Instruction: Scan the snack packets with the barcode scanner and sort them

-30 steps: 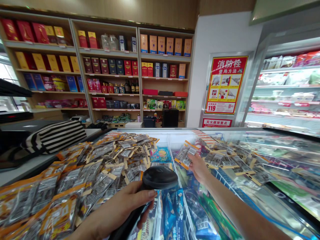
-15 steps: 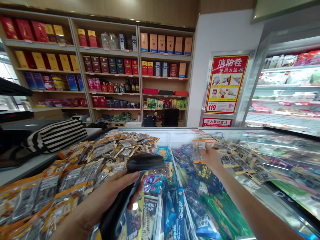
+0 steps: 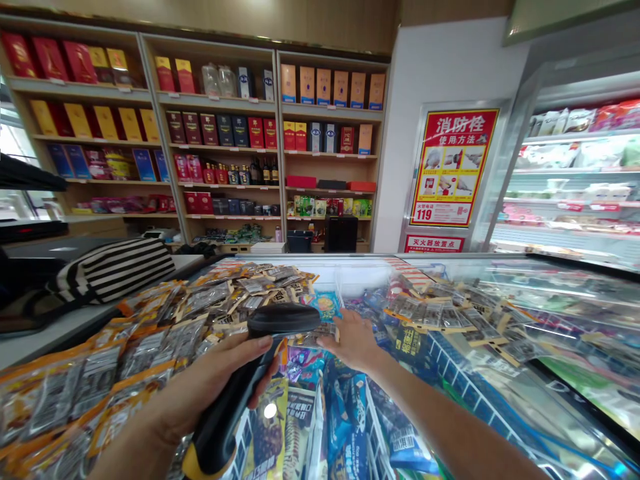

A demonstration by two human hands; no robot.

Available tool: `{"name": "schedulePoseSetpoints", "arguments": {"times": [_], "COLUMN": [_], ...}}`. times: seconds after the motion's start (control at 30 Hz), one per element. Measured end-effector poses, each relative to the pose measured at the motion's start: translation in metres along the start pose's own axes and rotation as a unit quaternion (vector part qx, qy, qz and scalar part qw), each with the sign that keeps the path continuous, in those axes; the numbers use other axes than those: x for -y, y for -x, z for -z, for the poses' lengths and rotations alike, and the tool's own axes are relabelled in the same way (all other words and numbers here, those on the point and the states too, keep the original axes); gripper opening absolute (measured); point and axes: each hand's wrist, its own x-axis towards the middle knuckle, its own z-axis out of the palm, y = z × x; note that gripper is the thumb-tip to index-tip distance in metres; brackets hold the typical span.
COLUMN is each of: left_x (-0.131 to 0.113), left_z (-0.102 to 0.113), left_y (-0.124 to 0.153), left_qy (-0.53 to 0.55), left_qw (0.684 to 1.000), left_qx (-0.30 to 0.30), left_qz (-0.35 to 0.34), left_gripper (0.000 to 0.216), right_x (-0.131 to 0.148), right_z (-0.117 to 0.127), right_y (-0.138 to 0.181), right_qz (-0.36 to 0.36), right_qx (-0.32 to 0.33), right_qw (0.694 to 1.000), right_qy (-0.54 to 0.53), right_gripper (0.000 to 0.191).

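Observation:
My left hand (image 3: 235, 370) is wrapped round the handle of a black barcode scanner (image 3: 283, 321), whose head points right over the freezer. At the scanner's right is my right hand (image 3: 353, 339), with thumb and fingers closed about the right end of a small snack packet (image 3: 327, 329); part of the packet is hidden. Orange-edged snack packets (image 3: 145, 353) lie in a large heap on the left. More packets (image 3: 440, 312) form a smaller pile on the glass at the right. Below my hands, bagged ice creams (image 3: 303, 427) fill the freezer.
White wire dividers (image 3: 463, 383) split the freezer. A striped bag (image 3: 125, 267) rests on the counter at the left. Shelves with boxed bottles (image 3: 227, 132) stand behind, beside a red fire-hydrant poster (image 3: 454, 168). A lit chiller (image 3: 580, 160) is at the far right.
My right hand has let go of a packet at the right pile and moved left to the packet by the scanner. A green ice cream bag is less visible. My left hand barely shifted.

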Motion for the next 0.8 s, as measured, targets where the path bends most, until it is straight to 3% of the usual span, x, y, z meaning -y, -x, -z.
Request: {"name": "schedulePoseSetpoints", "arguments": {"times": [0.1,0.2,0.23,0.3,0.37,0.43,0.53,0.63,0.8], "left_x": [0.001,-0.002,-0.003,-0.004,-0.002,0.001,0.007,0.010,0.008], "left_z": [-0.003,-0.010,-0.012,-0.015,-0.018,-0.020,-0.021,-0.023,-0.025], "left_y": [0.001,0.003,0.003,0.003,0.001,-0.001,-0.004,-0.003,-0.001], "left_qy": [0.006,0.010,0.008,-0.005,-0.019,-0.021,-0.017,-0.021,-0.009], "left_qw": [1.000,1.000,1.000,0.999,0.997,0.997,0.996,0.994,0.993], "left_qx": [0.020,0.016,0.015,0.024,0.040,0.048,0.070,0.095,0.096], "left_qz": [0.004,0.013,0.024,0.048,0.060,0.055,0.051,0.058,0.066], "left_gripper": [0.028,0.026,0.026,0.027,0.029,0.030,0.028,0.026,0.025], "right_x": [-0.007,-0.037,-0.046,-0.059,-0.065,-0.064,-0.060,-0.058,-0.059], "right_z": [-0.001,0.011,0.014,0.018,0.018,0.017,0.015,0.015,0.015], "right_y": [0.001,0.004,0.006,0.007,0.008,0.007,0.006,0.004,0.003], "right_qz": [0.023,-0.098,-0.156,-0.237,-0.254,-0.233,-0.230,-0.248,-0.278], "right_qx": [0.044,-0.005,-0.027,-0.048,-0.050,-0.050,-0.049,-0.064,-0.065], "right_qw": [0.996,0.964,0.932,0.832,0.734,0.684,0.649,0.613,0.607], "right_qy": [-0.081,-0.247,-0.326,-0.499,-0.628,-0.689,-0.724,-0.748,-0.742], "right_gripper": [0.037,0.032,0.030,0.025,0.020,0.020,0.028,0.019,0.027]}}
